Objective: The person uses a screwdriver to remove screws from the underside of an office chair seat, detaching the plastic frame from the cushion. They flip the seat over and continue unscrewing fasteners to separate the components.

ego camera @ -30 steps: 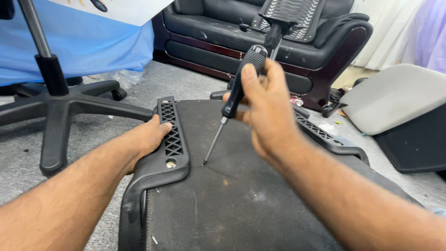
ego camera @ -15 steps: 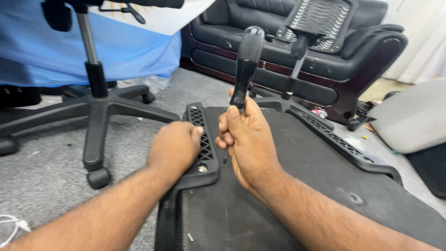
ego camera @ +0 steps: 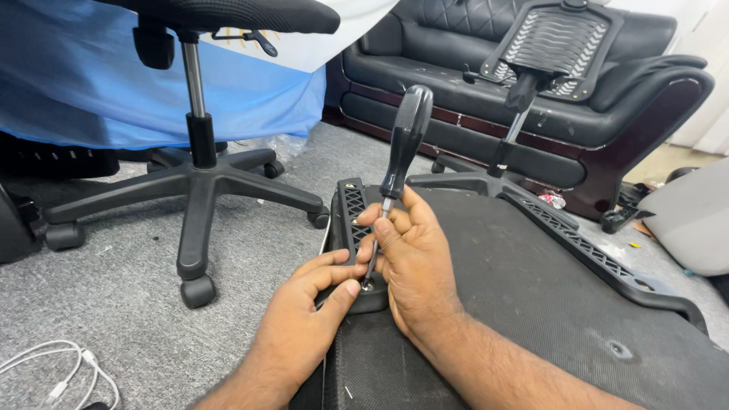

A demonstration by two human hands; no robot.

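Fingers on screwdriver — grey carpet

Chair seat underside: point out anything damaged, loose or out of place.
The dark fabric underside has a small torn hole near its right edge and pale scuffs. A chair backrest lies propped on the black sofa. A white cable trails on the grey carpet.

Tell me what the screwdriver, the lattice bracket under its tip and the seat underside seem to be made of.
Screwdriver: black ribbed handle, probably matte plastic or rubber; thin shaft glints like bare steel.
Lattice bracket: black moulded plastic by its dull sheen and cut-out grid.
Seat underside: dark woven fabric, scuffed and dusty.
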